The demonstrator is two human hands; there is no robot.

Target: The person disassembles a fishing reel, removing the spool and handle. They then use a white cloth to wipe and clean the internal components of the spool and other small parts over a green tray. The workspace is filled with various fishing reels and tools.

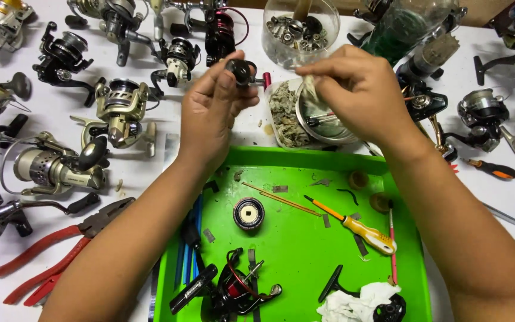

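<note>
- Left hand (213, 113): bare, no glove, no ring or band visible on the fingers.
- Left forearm below it: bare right down to the frame edge (no sleeve shows).
- Right hand (359, 92): bare too, nails short.
- Right wrist and forearm behind it: no watch, no sleeve.

Two hands (216, 113) (359, 89); one green tray (305, 250); one yellow screwdriver (353, 225); one red pliers (61, 250); two clear tubs (300, 30) (293, 116).
</note>
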